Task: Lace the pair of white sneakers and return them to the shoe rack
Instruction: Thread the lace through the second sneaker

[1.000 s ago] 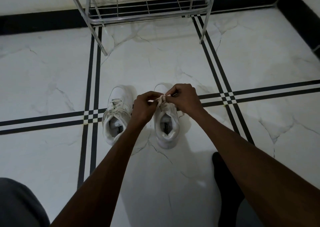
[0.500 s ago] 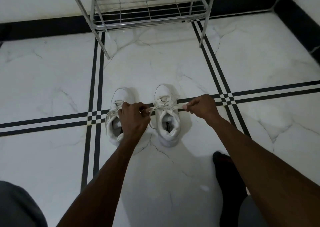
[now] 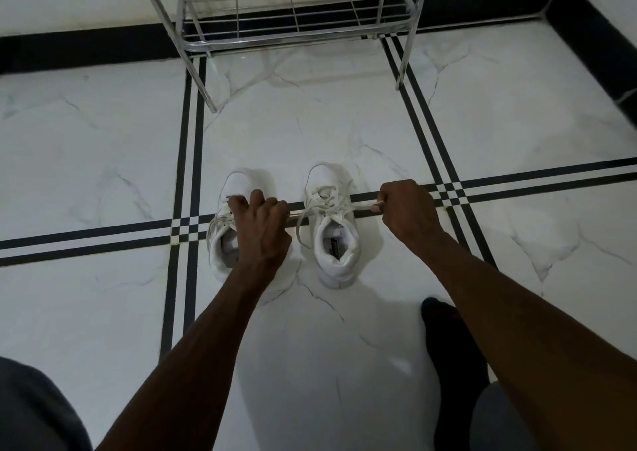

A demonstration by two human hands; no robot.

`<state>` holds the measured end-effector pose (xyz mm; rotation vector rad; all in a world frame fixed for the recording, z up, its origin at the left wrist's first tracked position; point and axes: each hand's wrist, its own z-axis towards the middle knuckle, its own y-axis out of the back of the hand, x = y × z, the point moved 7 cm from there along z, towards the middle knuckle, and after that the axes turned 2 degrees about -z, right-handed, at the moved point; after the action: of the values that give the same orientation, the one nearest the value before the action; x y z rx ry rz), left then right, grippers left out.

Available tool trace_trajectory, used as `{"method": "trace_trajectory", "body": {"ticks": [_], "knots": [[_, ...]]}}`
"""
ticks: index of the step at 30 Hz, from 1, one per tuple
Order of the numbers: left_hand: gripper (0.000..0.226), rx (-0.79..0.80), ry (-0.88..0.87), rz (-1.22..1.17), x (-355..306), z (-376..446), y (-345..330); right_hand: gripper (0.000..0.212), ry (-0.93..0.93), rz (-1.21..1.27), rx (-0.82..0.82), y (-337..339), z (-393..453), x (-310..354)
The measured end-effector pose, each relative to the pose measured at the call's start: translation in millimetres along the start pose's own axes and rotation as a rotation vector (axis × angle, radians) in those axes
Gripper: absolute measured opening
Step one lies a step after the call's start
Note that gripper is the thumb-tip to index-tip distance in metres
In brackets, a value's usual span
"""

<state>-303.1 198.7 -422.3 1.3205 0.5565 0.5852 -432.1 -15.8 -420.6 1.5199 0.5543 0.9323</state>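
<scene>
Marble floor (image 3: 103, 161): 2 sneakers (image 3: 331, 223), 2 hands (image 3: 265, 223) (image 3: 406, 209), each grip pinching lace (image 3: 362, 206).

Two white sneakers stand side by side on the marble floor (image 3: 103, 161), toes toward the wall. The left hand (image 3: 262, 225) hangs over the left sneaker (image 3: 238, 192), fingers curled, pinching one lace end; the right hand (image 3: 406, 209) pinches the other end, just right of the right sneaker (image 3: 336, 244) — the lace (image 3: 362, 206) runs taut across that shoe between them. The metal shoe rack (image 3: 293, 13) stands at the floor's far edge — well apart from the shoes. A dark-socked foot (image 3: 444, 340) rests nearer, to the right.
</scene>
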Motion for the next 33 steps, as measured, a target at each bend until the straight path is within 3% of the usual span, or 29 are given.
{"method": "trace_trajectory", "body": {"ticks": [8, 14, 18, 21, 25, 29, 33], "knots": [[0.023, 0.051, -0.019, 0.069, -2, 1, -3, 0.019, 0.063, -0.079, -0.078, -9, -7, -4], [0.019, 0.077, 0.010, 0.063, 1, 0, -7, 0.021, -0.005, -0.039, 0.017, -19, -11, -17], [0.017, 0.072, 0.031, 0.028, 3, 0, -6, 0.032, 0.083, -0.139, -0.132, -10, -10, -10], [0.017, 0.062, 0.031, 0.020, 7, 0, -8, 0.028, 0.131, -0.130, -0.174, -5, -11, -12], [0.016, 0.069, 0.008, -0.002, 9, 6, -6, 0.016, 0.132, -0.060, 0.081, -21, -5, -7], [0.029, 0.070, -0.001, -0.041, 6, 4, -6, 0.042, 0.043, 0.064, 0.205, -19, 0, 4], [0.058, 0.080, -0.008, -0.212, 2, 10, -9, 0.062, 0.002, 0.245, 0.176, -13, 6, 3]]}}
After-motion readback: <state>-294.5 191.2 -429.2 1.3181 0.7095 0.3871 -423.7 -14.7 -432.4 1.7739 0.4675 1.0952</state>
